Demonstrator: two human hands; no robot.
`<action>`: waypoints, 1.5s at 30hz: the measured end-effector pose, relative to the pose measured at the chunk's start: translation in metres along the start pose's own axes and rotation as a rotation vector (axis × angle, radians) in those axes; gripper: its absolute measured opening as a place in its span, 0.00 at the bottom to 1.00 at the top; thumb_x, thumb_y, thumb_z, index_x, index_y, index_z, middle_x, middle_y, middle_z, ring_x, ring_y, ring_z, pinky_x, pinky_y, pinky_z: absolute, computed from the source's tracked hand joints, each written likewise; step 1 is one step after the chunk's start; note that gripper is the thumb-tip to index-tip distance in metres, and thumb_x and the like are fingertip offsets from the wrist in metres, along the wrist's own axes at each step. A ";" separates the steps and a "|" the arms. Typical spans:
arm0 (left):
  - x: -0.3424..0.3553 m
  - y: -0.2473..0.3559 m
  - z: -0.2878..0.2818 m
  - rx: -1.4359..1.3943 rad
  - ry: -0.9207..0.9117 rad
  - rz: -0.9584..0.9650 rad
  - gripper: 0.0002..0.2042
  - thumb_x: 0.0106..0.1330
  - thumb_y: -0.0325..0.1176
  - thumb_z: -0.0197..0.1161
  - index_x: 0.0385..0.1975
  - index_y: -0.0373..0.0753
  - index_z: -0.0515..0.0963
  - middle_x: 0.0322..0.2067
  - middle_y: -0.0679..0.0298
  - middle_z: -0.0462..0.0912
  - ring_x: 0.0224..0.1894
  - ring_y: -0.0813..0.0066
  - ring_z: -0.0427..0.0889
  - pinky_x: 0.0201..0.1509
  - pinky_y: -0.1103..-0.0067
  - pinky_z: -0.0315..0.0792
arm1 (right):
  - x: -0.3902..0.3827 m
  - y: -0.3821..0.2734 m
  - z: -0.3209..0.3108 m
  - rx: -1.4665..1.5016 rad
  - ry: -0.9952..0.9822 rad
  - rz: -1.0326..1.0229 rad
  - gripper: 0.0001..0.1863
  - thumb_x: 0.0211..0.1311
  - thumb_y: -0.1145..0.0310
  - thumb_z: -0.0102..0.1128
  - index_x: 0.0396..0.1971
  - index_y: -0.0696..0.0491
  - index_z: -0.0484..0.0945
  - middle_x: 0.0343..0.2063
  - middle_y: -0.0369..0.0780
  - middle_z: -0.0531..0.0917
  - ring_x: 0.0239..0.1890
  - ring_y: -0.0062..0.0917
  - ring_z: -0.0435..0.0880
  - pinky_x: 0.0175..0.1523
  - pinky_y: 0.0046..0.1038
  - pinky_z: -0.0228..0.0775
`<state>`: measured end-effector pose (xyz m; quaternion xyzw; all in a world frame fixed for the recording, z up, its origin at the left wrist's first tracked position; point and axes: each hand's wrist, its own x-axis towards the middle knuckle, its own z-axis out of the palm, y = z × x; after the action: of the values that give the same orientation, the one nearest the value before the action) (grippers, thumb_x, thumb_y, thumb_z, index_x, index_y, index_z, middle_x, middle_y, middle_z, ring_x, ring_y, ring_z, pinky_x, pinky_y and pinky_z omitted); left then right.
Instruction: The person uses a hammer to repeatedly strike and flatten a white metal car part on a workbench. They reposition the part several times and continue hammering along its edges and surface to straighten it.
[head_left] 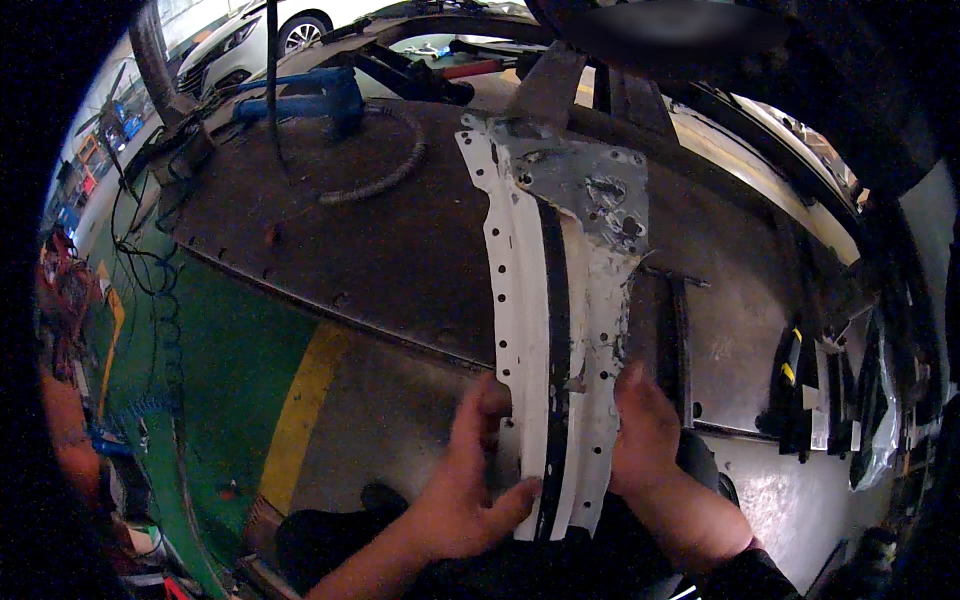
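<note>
A long car body pillar panel (535, 330), mostly white with a black strip down its length and rows of holes, lies lengthwise in front of me. Its far end is a wider grey plate with torn, ragged metal along the right side. My left hand (465, 485) grips the near left edge, thumb on the face and fingers reaching round the edge. On the right edge, my right hand (645, 435) is closed against the panel with the thumb up; its other fingers are hidden behind the metal. The panel's far part rests on a dark metal worktable (400, 260).
A blue tool (330, 100) with a ribbed grey hose (385, 180) sits at the table's far left. Dark cables (165, 280) hang on the left over a green floor (220, 370) with a yellow stripe. Dark parts (820, 390) stand at the right. A white car (240, 50) is parked beyond.
</note>
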<state>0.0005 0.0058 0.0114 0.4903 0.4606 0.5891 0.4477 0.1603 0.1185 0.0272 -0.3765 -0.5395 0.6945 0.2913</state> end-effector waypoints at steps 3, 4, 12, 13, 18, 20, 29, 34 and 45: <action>0.003 0.017 -0.003 0.863 0.193 0.357 0.49 0.58 0.46 0.65 0.70 0.28 0.41 0.69 0.36 0.46 0.73 0.41 0.44 0.73 0.53 0.39 | 0.000 0.009 -0.004 -0.403 0.048 -0.095 0.29 0.75 0.46 0.27 0.53 0.54 0.72 0.48 0.46 0.80 0.51 0.37 0.78 0.58 0.37 0.69; 0.004 0.021 -0.001 0.946 0.121 0.338 0.50 0.58 0.50 0.64 0.70 0.27 0.42 0.70 0.36 0.44 0.73 0.39 0.43 0.73 0.51 0.38 | -0.003 0.016 -0.004 -0.528 0.067 -0.168 0.29 0.76 0.46 0.27 0.51 0.54 0.72 0.47 0.46 0.80 0.49 0.36 0.79 0.56 0.37 0.70; 0.000 0.025 0.028 1.162 -0.092 0.199 0.50 0.59 0.65 0.55 0.68 0.26 0.52 0.70 0.39 0.49 0.73 0.42 0.47 0.73 0.50 0.37 | -0.013 0.014 -0.014 -0.485 0.206 -0.251 0.19 0.75 0.58 0.40 0.50 0.55 0.74 0.44 0.46 0.80 0.43 0.42 0.80 0.50 0.37 0.73; -0.004 0.022 0.034 1.150 -0.108 0.190 0.49 0.59 0.65 0.55 0.67 0.26 0.53 0.70 0.40 0.51 0.73 0.43 0.48 0.73 0.50 0.38 | -0.011 0.013 -0.016 -0.351 0.240 -0.239 0.18 0.75 0.59 0.41 0.51 0.55 0.74 0.45 0.47 0.80 0.44 0.43 0.80 0.50 0.38 0.73; -0.012 0.009 0.045 1.213 -0.210 0.256 0.50 0.60 0.67 0.52 0.64 0.22 0.54 0.66 0.32 0.52 0.71 0.35 0.50 0.71 0.45 0.40 | -0.006 0.018 -0.032 -0.330 0.386 -0.291 0.20 0.74 0.56 0.43 0.50 0.57 0.75 0.48 0.50 0.80 0.51 0.42 0.79 0.56 0.37 0.71; -0.016 0.008 0.047 1.249 -0.242 0.270 0.50 0.61 0.68 0.50 0.63 0.20 0.53 0.64 0.27 0.53 0.69 0.30 0.50 0.70 0.42 0.40 | -0.004 0.015 -0.032 -0.369 0.438 -0.277 0.21 0.73 0.55 0.43 0.49 0.57 0.75 0.46 0.50 0.80 0.50 0.41 0.79 0.56 0.37 0.70; -0.013 0.015 0.043 1.304 -0.113 0.232 0.50 0.62 0.67 0.48 0.64 0.20 0.52 0.66 0.29 0.50 0.70 0.29 0.48 0.69 0.42 0.39 | -0.011 0.023 -0.026 -0.434 0.239 -0.119 0.24 0.73 0.50 0.44 0.52 0.57 0.72 0.38 0.38 0.79 0.41 0.24 0.75 0.51 0.27 0.66; -0.006 0.022 0.034 1.267 -0.004 0.141 0.52 0.59 0.69 0.50 0.68 0.25 0.49 0.69 0.36 0.49 0.73 0.40 0.47 0.72 0.49 0.38 | -0.027 -0.006 0.009 -0.141 0.212 -0.159 0.23 0.72 0.50 0.49 0.49 0.56 0.74 0.35 0.31 0.76 0.38 0.15 0.68 0.46 0.20 0.61; -0.012 0.018 0.035 1.286 -0.119 0.099 0.50 0.61 0.65 0.51 0.66 0.21 0.50 0.68 0.31 0.44 0.72 0.33 0.41 0.71 0.47 0.40 | -0.005 0.001 -0.001 -0.004 0.213 -0.042 0.24 0.72 0.49 0.48 0.48 0.57 0.77 0.43 0.36 0.81 0.46 0.18 0.74 0.55 0.23 0.64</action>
<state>0.0354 -0.0054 0.0303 0.7131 0.6727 0.1875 0.0617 0.1636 0.1145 0.0277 -0.4373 -0.5146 0.6433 0.3607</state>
